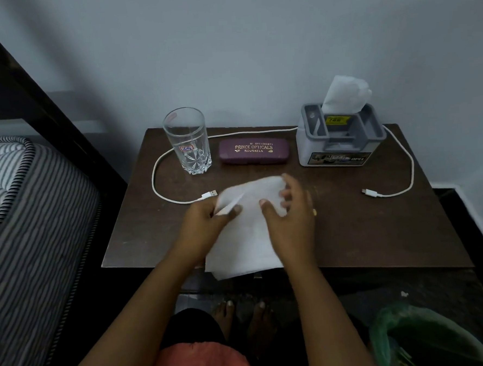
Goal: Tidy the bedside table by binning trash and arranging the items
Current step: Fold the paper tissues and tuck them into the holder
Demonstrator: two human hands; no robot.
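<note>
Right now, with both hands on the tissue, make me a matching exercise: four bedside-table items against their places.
Items:
1. drinking glass
2. spectacle case
3. tissue holder
4. white tissue

Places:
A. back right corner
B. front edge, under the left hand and right hand
C. back left
D. between glass and holder

Pairs: 1-C, 2-D, 3-A, 4-B

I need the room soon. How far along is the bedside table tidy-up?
Done: glass, glasses case and tissue holder stand in a row at the back. In hand: left hand and right hand hold a white tissue. Left: binning it, sorting the cable.
</note>
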